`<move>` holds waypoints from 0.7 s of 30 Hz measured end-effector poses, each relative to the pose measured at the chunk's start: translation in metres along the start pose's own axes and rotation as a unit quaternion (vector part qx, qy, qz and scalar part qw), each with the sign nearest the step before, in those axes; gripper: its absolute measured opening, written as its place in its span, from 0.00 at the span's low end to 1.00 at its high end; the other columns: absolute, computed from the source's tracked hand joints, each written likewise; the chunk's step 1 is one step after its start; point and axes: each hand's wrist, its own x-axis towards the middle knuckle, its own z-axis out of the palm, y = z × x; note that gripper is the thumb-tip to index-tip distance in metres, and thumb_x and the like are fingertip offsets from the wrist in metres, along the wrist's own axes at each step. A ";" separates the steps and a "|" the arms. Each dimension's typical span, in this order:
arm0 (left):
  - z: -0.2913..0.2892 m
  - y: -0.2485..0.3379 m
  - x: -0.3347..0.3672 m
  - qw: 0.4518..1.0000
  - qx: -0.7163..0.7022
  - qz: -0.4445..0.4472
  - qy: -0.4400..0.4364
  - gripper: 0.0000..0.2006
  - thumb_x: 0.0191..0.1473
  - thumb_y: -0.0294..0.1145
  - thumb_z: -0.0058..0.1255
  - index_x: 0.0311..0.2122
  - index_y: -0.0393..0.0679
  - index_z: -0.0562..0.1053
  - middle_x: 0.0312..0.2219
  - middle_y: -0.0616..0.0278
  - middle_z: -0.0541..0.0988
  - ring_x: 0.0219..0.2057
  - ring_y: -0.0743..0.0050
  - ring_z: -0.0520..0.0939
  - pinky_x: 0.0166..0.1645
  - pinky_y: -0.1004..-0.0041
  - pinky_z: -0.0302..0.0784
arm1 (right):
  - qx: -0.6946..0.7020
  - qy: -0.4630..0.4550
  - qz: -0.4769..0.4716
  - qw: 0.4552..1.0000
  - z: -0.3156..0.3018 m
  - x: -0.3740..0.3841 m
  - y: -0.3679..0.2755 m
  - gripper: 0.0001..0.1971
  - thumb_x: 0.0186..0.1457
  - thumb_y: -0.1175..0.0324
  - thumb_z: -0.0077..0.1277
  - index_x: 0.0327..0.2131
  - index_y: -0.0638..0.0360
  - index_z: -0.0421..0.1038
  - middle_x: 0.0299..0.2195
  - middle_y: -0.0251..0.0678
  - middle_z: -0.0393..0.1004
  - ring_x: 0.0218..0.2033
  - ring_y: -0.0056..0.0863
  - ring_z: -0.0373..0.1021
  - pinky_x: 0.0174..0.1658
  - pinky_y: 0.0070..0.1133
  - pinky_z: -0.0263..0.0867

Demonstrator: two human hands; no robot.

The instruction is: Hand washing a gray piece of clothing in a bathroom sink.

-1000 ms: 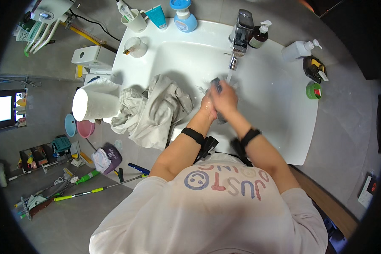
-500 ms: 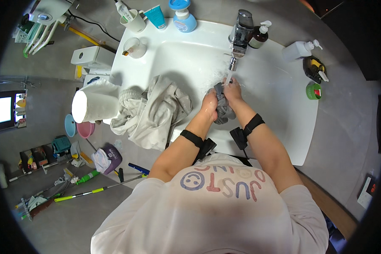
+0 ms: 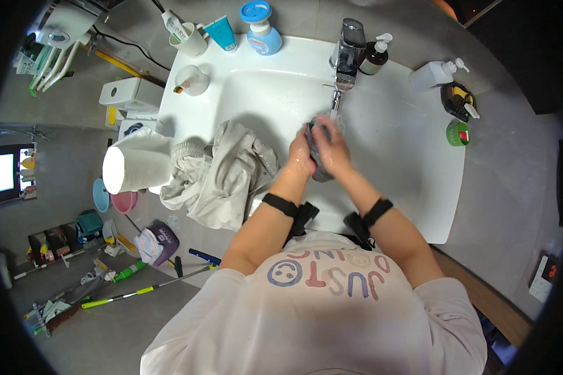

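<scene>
A wet, dark grey cloth point(image 3: 321, 170) is bunched between my two hands over the white sink point(image 3: 413, 162). My left hand point(image 3: 301, 154) grips its left side with curled fingers. Pressed against the cloth from the right is my right hand point(image 3: 333, 149), its fingers lying over the top. Water runs from the chrome faucet point(image 3: 345, 59) onto the hands and cloth. Part of the cloth is hidden under my fingers. To the left, a pale grey garment point(image 3: 228, 175) lies heaped over the basin's rim, apart from both hands.
A paper roll point(image 3: 131, 167) stands by the garment. Along the back rim are a cup point(image 3: 189, 42), a teal tube point(image 3: 221, 34), a blue pump bottle point(image 3: 264, 37) and a dark pump bottle point(image 3: 374, 56). A clear cup point(image 3: 194, 81) sits at the left corner; a green container point(image 3: 457, 134) at the right.
My right hand has moved left, from under the stream onto the top of the grey cloth. The cloth is now more tightly bunched between both hands. The pale garment stays put.
</scene>
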 end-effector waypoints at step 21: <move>-0.046 0.018 -0.023 0.996 0.070 0.051 -0.037 0.18 0.58 0.43 0.36 0.45 0.40 0.68 0.41 0.54 0.74 0.43 0.61 0.75 0.51 0.68 0.68 | 0.425 -0.020 0.205 0.881 -0.040 0.040 0.001 0.15 0.60 0.56 0.43 0.41 0.57 0.68 0.35 0.31 0.68 0.34 0.22 0.65 0.41 0.19 0.61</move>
